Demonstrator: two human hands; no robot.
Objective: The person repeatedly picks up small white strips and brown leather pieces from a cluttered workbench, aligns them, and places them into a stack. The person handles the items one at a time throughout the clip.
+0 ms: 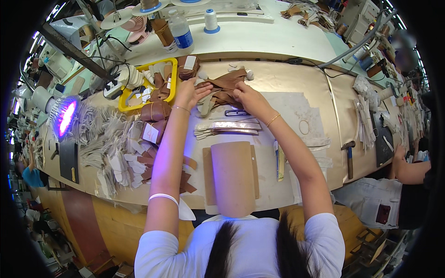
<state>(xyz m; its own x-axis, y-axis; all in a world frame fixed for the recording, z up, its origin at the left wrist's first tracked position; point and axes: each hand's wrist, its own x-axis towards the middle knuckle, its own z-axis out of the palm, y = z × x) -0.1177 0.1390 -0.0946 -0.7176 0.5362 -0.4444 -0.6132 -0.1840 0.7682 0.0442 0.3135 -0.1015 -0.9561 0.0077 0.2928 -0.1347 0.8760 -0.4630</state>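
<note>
My left hand (189,92) and my right hand (246,96) reach out together over the far middle of the workbench. Both press on a fanned stack of brown leather pieces (223,88), the left at its left end, the right at its right end, fingers bent on the top piece. Just nearer to me lie small dark scissors (236,112) and a pile of silvery strips (228,128). A curved tan board (232,178) stands close to my chest.
A yellow tray (123,104) with brown and white pieces sits left of my hands. White and brown cutouts (116,148) cover the left bench beside a purple lamp (65,118). A hammer (349,157) lies right. A bottle (181,32) and thread spool (211,21) stand behind. Another person's arm (408,169) is at right.
</note>
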